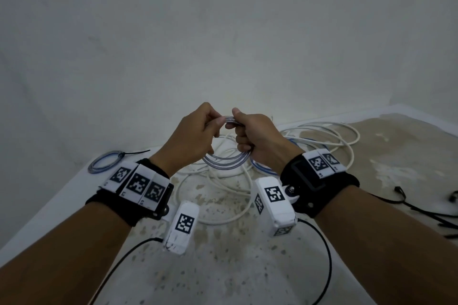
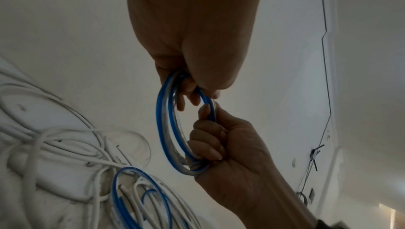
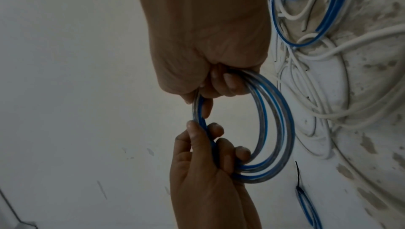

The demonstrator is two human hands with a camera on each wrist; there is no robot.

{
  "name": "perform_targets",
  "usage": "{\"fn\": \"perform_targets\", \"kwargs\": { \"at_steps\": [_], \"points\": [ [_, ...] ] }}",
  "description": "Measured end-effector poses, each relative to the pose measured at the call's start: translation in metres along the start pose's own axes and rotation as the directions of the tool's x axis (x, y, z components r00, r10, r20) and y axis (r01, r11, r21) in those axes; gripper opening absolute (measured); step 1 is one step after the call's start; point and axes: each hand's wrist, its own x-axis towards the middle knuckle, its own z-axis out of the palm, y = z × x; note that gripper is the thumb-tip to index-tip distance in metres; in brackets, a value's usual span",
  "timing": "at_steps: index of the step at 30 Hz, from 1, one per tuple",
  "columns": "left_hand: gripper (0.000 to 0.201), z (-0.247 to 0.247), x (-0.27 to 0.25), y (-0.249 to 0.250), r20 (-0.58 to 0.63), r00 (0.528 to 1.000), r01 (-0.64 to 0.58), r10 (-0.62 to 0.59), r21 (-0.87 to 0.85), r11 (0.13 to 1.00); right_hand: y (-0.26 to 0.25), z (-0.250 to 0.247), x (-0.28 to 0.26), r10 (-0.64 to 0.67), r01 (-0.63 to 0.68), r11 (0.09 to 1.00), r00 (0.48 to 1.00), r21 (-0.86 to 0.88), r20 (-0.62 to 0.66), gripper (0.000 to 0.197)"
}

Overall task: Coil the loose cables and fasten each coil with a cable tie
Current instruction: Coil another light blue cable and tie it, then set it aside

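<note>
The blue-striped coil (image 1: 224,160) hangs above the desk (image 1: 247,267), both hands gripping its top: left hand (image 1: 192,135) and right hand (image 1: 255,138), fingers curled round the strands. Coiling looks finished; next it needs a tie. Loose white cables (image 1: 322,136) sprawl beneath; a tied coil (image 1: 104,162) lies left.

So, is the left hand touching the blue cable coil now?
Touching. In the right wrist view, the left hand pinches the blue cable coil between thumb and fingers; the head view shows the right hand gripping it too.
</note>
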Motion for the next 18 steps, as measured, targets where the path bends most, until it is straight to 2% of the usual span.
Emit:
{"fn": "perform_targets", "kwargs": {
  "at_steps": [4,9,12,18],
  "points": [
    [0.017,0.017,0.004,0.002,-0.018,1.000,-0.021,0.023,0.078,0.997,0.008,-0.013,0.003,0.028,-0.027,1.000,0.999,0.012,-0.025,0.043],
    [0.019,0.045,0.016,0.012,-0.039,0.994,0.105,-0.106,-0.042,0.994,0.008,-0.036,0.001,0.030,-0.033,0.999,0.995,-0.027,-0.092,0.043],
    [0.021,0.065,0.022,0.018,-0.044,0.984,0.169,-0.174,-0.107,0.980,0.005,-0.050,-0.003,0.018,-0.024,0.999,0.989,-0.040,-0.149,0.033],
    [0.021,0.103,0.024,0.029,-0.030,0.983,0.179,-0.182,-0.092,0.980,-0.003,-0.082,-0.022,0.016,-0.035,0.996,0.976,-0.086,-0.217,0.031]
  ]
}}
